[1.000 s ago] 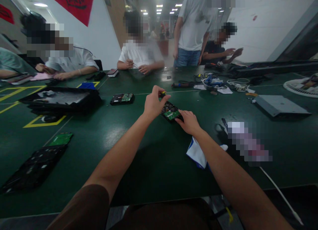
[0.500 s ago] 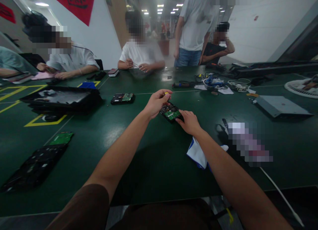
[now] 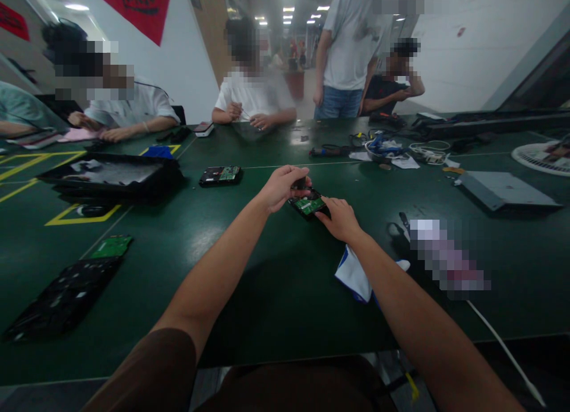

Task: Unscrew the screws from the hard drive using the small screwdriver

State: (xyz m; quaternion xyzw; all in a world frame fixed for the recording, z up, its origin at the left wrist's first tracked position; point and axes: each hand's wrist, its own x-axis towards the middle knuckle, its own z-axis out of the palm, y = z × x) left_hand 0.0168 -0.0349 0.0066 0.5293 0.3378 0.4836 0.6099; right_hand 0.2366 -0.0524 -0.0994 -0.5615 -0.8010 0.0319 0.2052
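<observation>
A small black device with a green circuit board (image 3: 308, 206) lies on the dark green table in front of me. My right hand (image 3: 341, 218) grips its right end, thumb at the near edge and fingers over the top. Above the far left end of the device, my left hand (image 3: 287, 188) is closed in a pinch around a short dark-handled tool (image 3: 301, 183), which looks like a screwdriver. Its tip is hidden behind the fingers. Near my right forearm lies a white and blue cloth (image 3: 354, 274).
Another device with a green board (image 3: 220, 176) sits farther left, and a long black part with a green board (image 3: 66, 293) lies near left. Black trays (image 3: 109, 177) are stacked behind it. A grey metal box (image 3: 507, 190) and cables (image 3: 385, 148) are at right. People work across the table.
My left hand has turned and shifted slightly over the device; the yellow end seen at its fingertips is now hidden and a dark part shows. My right hand keeps its grip.
</observation>
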